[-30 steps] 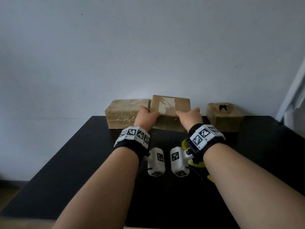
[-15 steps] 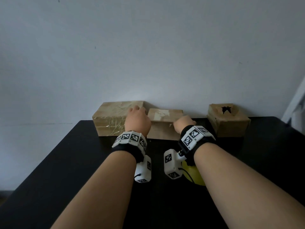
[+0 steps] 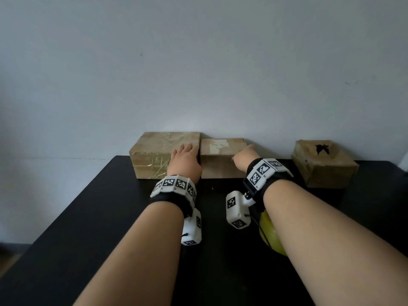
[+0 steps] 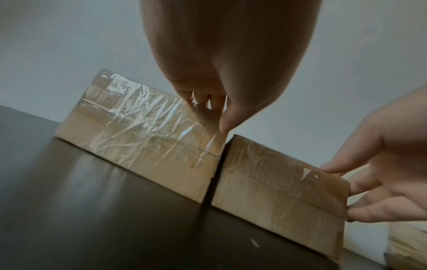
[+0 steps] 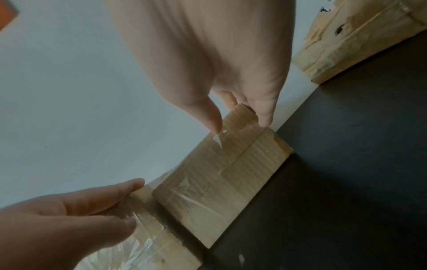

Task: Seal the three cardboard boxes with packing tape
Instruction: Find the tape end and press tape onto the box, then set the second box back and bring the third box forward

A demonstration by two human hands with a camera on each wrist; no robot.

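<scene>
Since a second ago the middle box (image 3: pixel 221 159) has been set down against the wall, right hand (image 3: pixel 245 159) still gripping its end, left hand's (image 3: pixel 185 161) straight fingers on the left box (image 3: pixel 159 154).

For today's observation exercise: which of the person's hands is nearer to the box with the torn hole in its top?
Right. The right hand grips the middle box's right end, beside the torn box but apart from it. The left hand rests on the tape-wrapped box, farther away.
</scene>
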